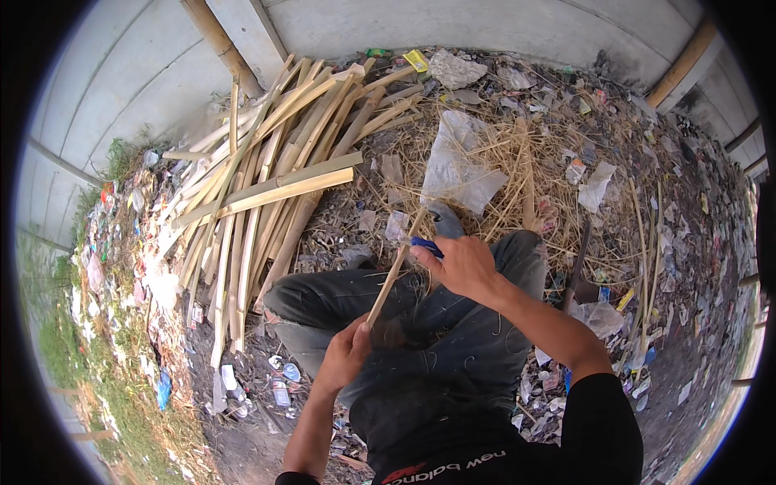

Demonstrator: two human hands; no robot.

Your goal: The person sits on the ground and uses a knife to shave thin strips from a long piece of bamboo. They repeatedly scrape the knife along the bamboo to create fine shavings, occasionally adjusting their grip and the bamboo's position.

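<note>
A narrow bamboo strip slants up and away over my crossed legs. Its near end is gripped in my left hand, with the fingers closed round it. My right hand is wrapped round the blue handle of a small cutting tool, held against the strip further up. The tool's blade is too small and hidden to make out. Beyond the knees, the strip's far end lies near one shoe. A few thin curled shavings rest on my dark trousers.
Split bamboo pieces are heaped at the left, reaching to the wall. Ahead, dry shavings surround a clear plastic sheet. Litter covers the dirt at right, with thin sticks among it. Poles lean on the wall.
</note>
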